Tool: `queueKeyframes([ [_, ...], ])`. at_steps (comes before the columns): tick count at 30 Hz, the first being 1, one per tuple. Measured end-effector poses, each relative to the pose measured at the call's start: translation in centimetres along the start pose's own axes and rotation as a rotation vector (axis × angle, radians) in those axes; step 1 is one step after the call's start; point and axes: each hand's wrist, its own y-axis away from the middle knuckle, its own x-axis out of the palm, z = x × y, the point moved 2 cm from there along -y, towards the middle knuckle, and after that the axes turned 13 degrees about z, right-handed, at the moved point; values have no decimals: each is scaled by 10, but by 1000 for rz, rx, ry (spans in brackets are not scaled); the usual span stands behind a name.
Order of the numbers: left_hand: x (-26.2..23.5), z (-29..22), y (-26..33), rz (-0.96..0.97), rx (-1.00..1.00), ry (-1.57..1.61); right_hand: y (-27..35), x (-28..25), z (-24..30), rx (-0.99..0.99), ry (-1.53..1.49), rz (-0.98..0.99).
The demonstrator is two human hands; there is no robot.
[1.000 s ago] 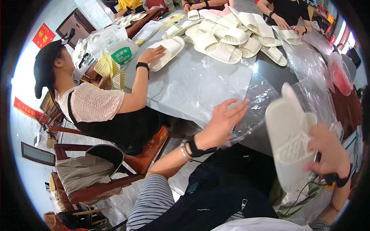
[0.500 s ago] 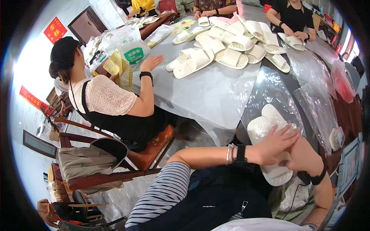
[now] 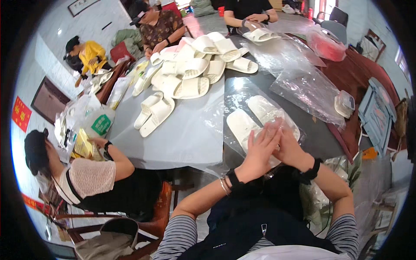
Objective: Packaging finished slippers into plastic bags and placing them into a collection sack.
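Note:
In front of me on the table lies a pair of cream slippers (image 3: 241, 125) with a clear plastic bag (image 3: 303, 141) around them, toe ends pointing away. My left hand (image 3: 259, 151) rests on them with its fingers stretched out. My right hand (image 3: 291, 148) lies against it from the right, fingers straight and touching the left fingertips over the plastic. The straps and the near ends of the slippers are mostly hidden beneath both hands.
A heap of cream slippers (image 3: 186, 86) covers the table's far side, and a loose pair (image 3: 157, 113) lies nearer. Clear plastic bags (image 3: 303, 93) spread to the right, beside a small clear container (image 3: 344, 104). At the left sits a co-worker (image 3: 91, 173); others work across the table.
My view has swung right, so the table and people appear further left. The bagged slippers lie further onto the table, and my hands now meet fingertip to fingertip instead of crossing.

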Motion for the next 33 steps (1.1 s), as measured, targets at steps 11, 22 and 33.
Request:
queueKeyframes([
  [11, 11, -17, -12, 54, 123, -148, 11, 7, -8, 251, 138, 29],
  [22, -1, -43, -9, 149, 208, -179, -44, 23, -44, 74, -260, -283],
  [33, -12, -7, 55, 156, 249, -152, 48, -74, 1, -6, -7, 488],
])
